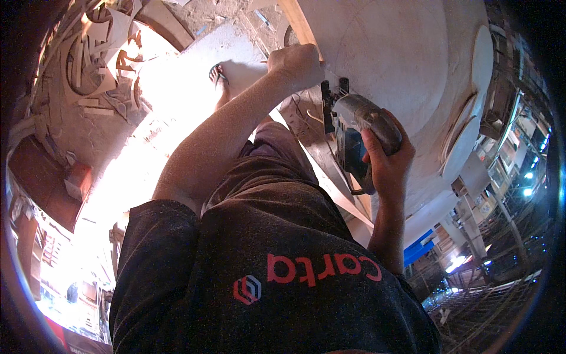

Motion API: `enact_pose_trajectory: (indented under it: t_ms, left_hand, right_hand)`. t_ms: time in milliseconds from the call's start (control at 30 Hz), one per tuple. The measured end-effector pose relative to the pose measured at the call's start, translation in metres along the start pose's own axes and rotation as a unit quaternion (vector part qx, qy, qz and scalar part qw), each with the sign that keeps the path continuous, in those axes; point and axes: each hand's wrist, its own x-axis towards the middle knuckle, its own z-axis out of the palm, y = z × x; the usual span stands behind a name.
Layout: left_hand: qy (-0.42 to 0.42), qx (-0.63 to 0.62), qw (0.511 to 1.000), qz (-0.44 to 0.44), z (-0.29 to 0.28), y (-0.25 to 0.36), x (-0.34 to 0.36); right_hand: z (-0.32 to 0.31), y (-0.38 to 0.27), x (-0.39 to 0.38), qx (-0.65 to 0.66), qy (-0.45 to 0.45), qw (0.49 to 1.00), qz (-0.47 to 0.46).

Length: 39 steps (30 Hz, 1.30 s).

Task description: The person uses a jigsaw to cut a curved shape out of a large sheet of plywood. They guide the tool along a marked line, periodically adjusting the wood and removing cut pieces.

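My right hand (389,144) is wrapped round the grey, rounded body of a jigsaw (359,112), with its thumb on the near side. The tool's black, flat base faces left, close to the edge of a large pale board (383,53). Beyond it, my left hand (298,66) is a closed fist at the board's edge, by a light wooden strip (299,22). Its fingers are turned away, so what they grip is hidden. The blade's contact with the board cannot be made out.
Curved wood offcuts (88,65) lie heaped on the floor at far left. A reddish-brown box (47,177) stands at left. Rounded pale panels (463,133) and stacked material are on the right. Glaring sunlight washes out the floor beside my left arm; my sandalled foot (217,73) shows there.
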Motion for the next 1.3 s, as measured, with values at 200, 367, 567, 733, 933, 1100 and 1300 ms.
enact_pose_trajectory:
  t_ms: [200, 367, 567, 733, 933, 1100, 1300]
  left_hand:
    - [-0.013, 0.005, 1.000, 0.010, 0.001, -0.002, 0.001]
    - [-0.023, 0.004, 1.000, -0.001, -0.007, 0.002, -0.005]
    - [-0.026, 0.001, 1.000, 0.002, -0.011, 0.004, -0.006]
    - [-0.040, 0.008, 0.999, 0.007, -0.006, -0.001, 0.002]
    - [-0.005, -0.013, 1.000, 0.009, -0.007, 0.000, -0.004]
    - [-0.014, -0.011, 1.000, 0.016, -0.008, 0.000, -0.003]
    - [-0.041, 0.001, 0.999, 0.005, -0.017, 0.004, -0.005]
  right_hand:
    - [0.003, -0.010, 0.002, 0.035, 0.008, 0.999, 0.036]
    - [0.002, -0.017, 0.003, 0.037, -0.004, 0.997, 0.073]
    - [0.003, -0.015, 0.004, 0.014, -0.006, 1.000, 0.017]
    - [0.003, -0.011, 0.007, -0.026, -0.020, 0.999, -0.023]
    - [0.004, -0.016, 0.009, -0.019, -0.012, 1.000, -0.001]
    - [0.009, -0.023, 0.010, 0.029, 0.008, 0.999, 0.032]
    - [0.009, -0.030, 0.010, 0.038, 0.013, 0.998, 0.052]
